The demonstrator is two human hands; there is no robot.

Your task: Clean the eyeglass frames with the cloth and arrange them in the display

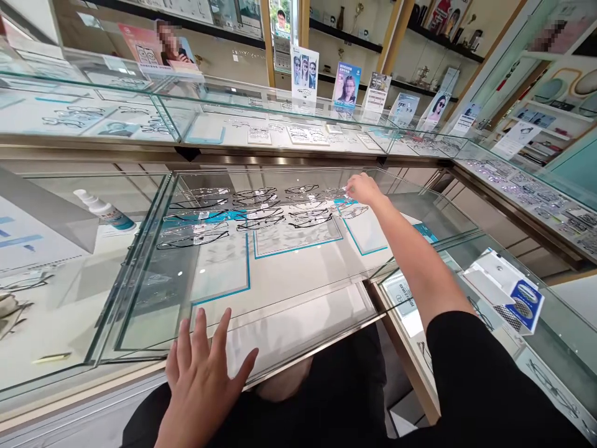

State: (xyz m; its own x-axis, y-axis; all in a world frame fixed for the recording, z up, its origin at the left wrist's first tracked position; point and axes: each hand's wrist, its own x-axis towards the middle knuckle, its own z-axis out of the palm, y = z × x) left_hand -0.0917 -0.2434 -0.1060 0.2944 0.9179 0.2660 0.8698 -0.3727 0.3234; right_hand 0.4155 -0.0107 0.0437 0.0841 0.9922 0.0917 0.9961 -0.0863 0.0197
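Observation:
My left hand is open with its fingers spread, by the front edge of the glass display case, holding nothing. My right arm reaches to the far side of the case. There my right hand has its fingers pinched at the end of a pair of eyeglasses in the right-hand column. Several more eyeglasses lie in columns on the glass top, among them a dark-framed pair and a thin black pair. Another clear-looking pair lies just nearer than my right hand.
A spray bottle and a white box-like stand are on the left. A blue-and-white card display sits on the right-hand case. Behind runs a long glass counter holding eyewear, with advertising cards on top.

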